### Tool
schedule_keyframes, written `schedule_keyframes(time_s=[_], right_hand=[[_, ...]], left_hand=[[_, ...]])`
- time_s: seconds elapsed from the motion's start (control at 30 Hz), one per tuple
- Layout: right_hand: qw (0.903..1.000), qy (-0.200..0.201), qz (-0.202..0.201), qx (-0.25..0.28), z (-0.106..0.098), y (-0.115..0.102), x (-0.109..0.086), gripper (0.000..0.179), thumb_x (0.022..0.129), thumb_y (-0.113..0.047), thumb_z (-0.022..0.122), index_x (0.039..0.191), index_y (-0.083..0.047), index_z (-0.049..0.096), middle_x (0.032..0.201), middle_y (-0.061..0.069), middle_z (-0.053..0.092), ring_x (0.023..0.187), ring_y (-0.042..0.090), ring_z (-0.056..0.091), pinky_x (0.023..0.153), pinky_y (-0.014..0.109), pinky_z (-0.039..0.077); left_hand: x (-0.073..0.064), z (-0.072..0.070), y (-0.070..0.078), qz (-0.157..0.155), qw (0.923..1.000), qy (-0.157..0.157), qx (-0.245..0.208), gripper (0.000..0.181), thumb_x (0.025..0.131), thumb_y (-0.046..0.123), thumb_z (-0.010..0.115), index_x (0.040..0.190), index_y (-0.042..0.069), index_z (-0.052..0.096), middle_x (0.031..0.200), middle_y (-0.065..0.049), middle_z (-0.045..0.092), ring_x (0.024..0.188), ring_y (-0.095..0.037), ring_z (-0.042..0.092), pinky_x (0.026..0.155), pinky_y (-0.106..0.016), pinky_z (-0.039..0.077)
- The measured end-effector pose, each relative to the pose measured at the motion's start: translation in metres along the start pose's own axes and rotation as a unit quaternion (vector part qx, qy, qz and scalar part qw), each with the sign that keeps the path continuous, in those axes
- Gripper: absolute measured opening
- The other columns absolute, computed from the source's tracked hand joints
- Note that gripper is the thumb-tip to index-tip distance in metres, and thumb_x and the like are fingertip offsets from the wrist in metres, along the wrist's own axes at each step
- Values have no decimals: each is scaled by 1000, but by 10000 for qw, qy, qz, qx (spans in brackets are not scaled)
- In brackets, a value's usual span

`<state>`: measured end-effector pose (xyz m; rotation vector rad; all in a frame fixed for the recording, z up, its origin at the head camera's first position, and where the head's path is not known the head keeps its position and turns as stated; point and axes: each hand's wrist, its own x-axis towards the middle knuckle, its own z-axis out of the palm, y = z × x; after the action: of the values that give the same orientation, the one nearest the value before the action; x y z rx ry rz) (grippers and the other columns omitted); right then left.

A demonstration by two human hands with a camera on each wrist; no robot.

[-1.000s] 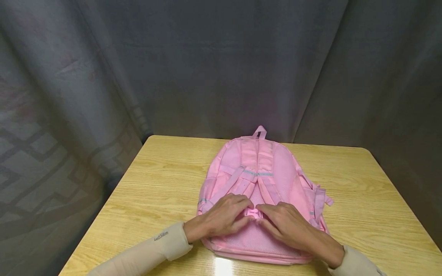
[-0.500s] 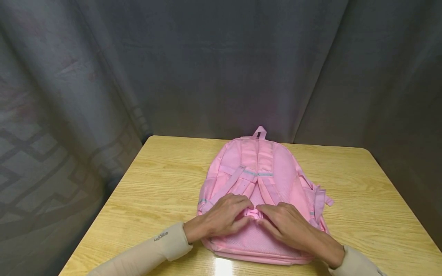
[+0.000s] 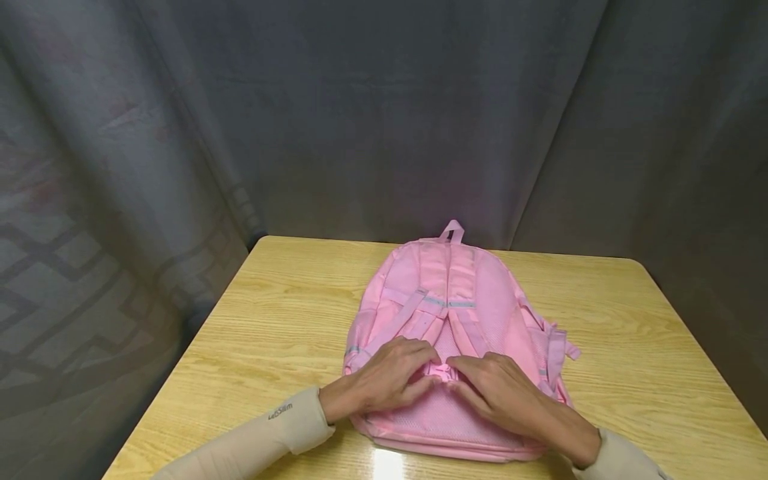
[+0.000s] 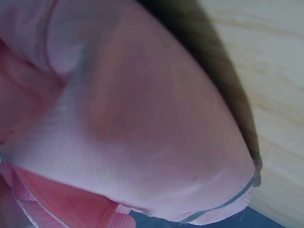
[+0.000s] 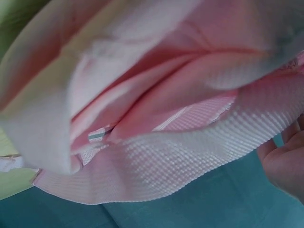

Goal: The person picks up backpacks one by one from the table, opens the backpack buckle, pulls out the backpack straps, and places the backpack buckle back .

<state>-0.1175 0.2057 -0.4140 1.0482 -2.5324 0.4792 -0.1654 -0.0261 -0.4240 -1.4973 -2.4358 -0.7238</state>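
Observation:
A pink backpack point(image 3: 495, 293) lies with its shoulder straps point(image 3: 462, 273) facing up. Low on its back panel, between both hands, sits a small bright pink buckle point(image 3: 443, 372). My left hand point(image 3: 393, 377) pinches its left side with thumb and fingers bent. From the right, my right hand point(image 3: 497, 392) pinches the other side, thumb below and index finger above. Fingertips of the two hands are close together and partly cover the buckle. Pink fabric of the backpack point(image 4: 156, 123) fills most of the left wrist view. In the right wrist view, a hand point(image 5: 287, 166) shows at the edge beside the mesh.
The backpack rests on a light wooden table point(image 3: 288, 300). Loose webbing point(image 3: 558, 347) sticks out at its right side, and a carry loop point(image 3: 453, 231) stands at the top. Grey curtains point(image 3: 384, 120) hang behind the table and along its left and right sides.
Both hands stay in nearly the same place. The buckle between the fingertips has shifted slightly; the backpack lies as before.

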Motion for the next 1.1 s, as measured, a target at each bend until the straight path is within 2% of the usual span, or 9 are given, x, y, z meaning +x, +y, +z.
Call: schedule_keyframes(time_s=[0.17,0.4,0.73,0.97,1.1], right_hand=[[10000,23,-12,-31,-1,-1,0,18,88,-22,71,104,-13,68,87,-13,68,67,-2,55,59,20,46],[9999,14,8,-112,-4,-1,-2,19,88,-19,70,105,-12,68,87,-11,70,69,1,58,59,22,47],[9998,33,148,-109,-7,2,-7,20,85,-17,72,104,-10,70,86,-10,70,69,1,58,60,23,51],[9998,81,158,-73,-8,4,-8,20,84,-16,72,103,-9,69,78,-14,61,66,-1,53,60,23,51],[9997,127,207,-74,-10,4,-9,21,84,-15,72,104,-9,69,80,-13,64,68,-1,56,61,24,53]], left_hand=[[0,0,0,-21,10000,-20,-4,17,95,32,65,103,18,66,93,10,67,80,-1,56,85,-19,49],[-2,1,-2,-128,9998,-7,-123,14,93,27,67,102,16,65,83,11,60,70,1,46,78,-16,47],[-4,1,-3,-303,9992,-29,-272,17,93,25,67,106,15,65,84,11,59,70,0,45,77,-15,46],[-4,0,-3,-355,9987,-23,-360,17,93,25,68,106,14,64,83,11,57,69,1,43,77,-14,46],[-3,-1,-2,-476,9979,-107,-420,18,94,26,67,108,14,64,86,11,59,70,0,44,79,-17,47]])
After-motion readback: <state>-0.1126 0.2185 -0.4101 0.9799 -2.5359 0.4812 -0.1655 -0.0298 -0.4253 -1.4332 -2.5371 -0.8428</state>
